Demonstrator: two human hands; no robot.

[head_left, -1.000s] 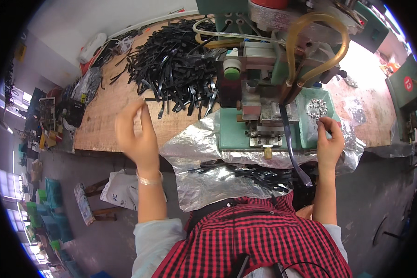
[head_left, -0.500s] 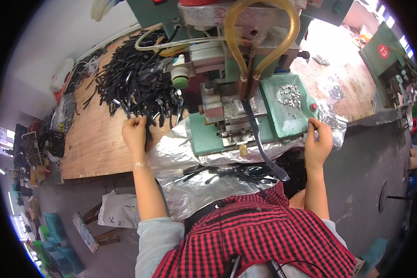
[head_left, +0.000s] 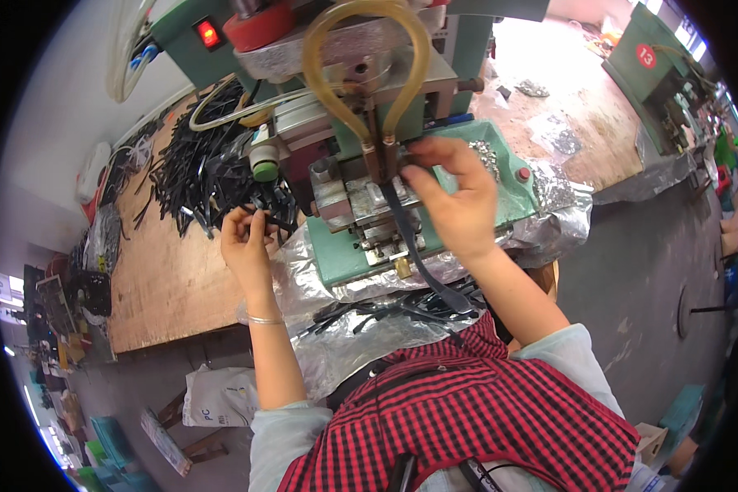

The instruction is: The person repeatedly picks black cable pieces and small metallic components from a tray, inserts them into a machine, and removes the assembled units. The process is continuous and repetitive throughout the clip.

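Observation:
A green bench press (head_left: 336, 246) stands before me, with a steel fixture (head_left: 357, 197) under its head. One long black strip (head_left: 422, 254) hangs from the fixture toward my lap. My right hand (head_left: 463, 209) is at the right side of the press head, thumb and forefinger curled close together beside the upper end of that strip. Whatever those fingers hold is too small or hidden. At the near edge of a heap of black strips (head_left: 221, 172), my left hand (head_left: 248, 250) pinches a black strip at its fingertips.
Small metal pieces (head_left: 485, 157) lie in the green tray (head_left: 500, 201) right of the fixture, partly behind my right hand. A yellowish hose (head_left: 422, 66) loops above. More black strips (head_left: 369, 310) lie on foil over my lap. Another green machine (head_left: 648, 74) stands at far right.
My right hand has gone from the tray's right corner leftward to the press head. My left hand stays by the heap, its fingers shifted. The whole view has swung slightly.

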